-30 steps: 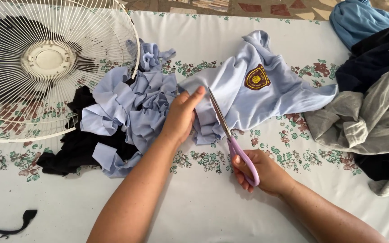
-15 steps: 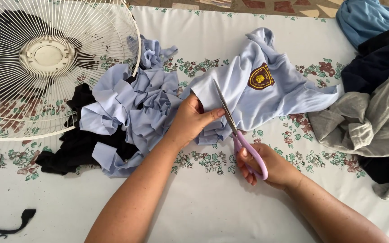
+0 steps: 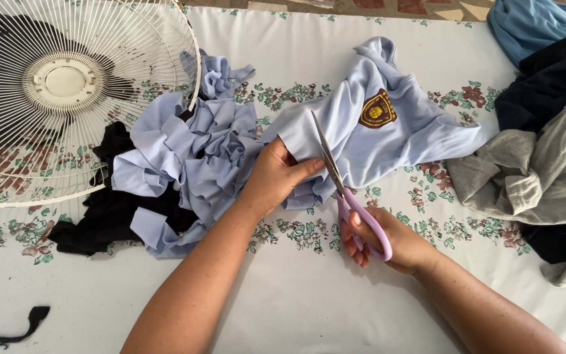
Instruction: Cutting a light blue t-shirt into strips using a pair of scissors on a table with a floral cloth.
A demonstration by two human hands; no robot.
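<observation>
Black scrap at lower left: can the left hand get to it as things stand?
Probably yes, but not freely. The black scrap lies alone on the bare sheet with nothing over it. The left hand, though, is pinning the light blue shirt for the scissors, so it must let go first.

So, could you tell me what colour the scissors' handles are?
Lilac handles on the scissors, clearest in the head view.
</observation>
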